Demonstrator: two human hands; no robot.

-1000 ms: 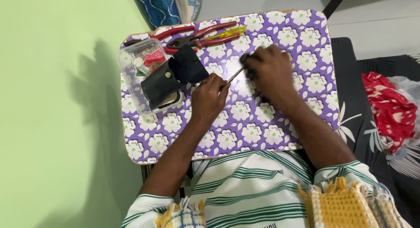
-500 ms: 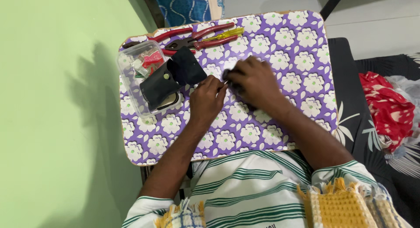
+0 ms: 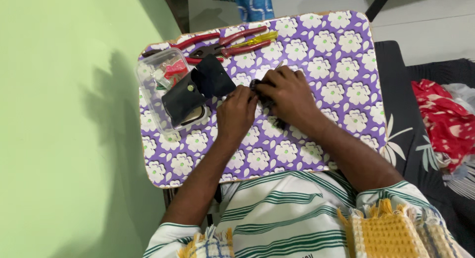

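My left hand (image 3: 236, 113) and my right hand (image 3: 287, 92) meet over the middle of a small table with a purple flowered cover (image 3: 316, 50). Between the fingers of both sits a small dark object (image 3: 258, 88), mostly hidden by them. A thin metal tool tip (image 3: 278, 65) pokes out above my right hand; its handle is hidden. Just left of my left hand lies a black pouch with a snap (image 3: 198, 90), its flap open.
A clear plastic box (image 3: 161, 75) with small red parts sits under the pouch at the table's left. Red-handled pliers (image 3: 217, 43) and a yellow screwdriver (image 3: 257, 39) lie along the far edge. Green wall on the left; dark patterned seat and red cloth (image 3: 440, 114) on the right.
My right hand has come left and down from the table's upper right to meet the left hand. The thin tool it held out is now mostly tucked under the fingers.
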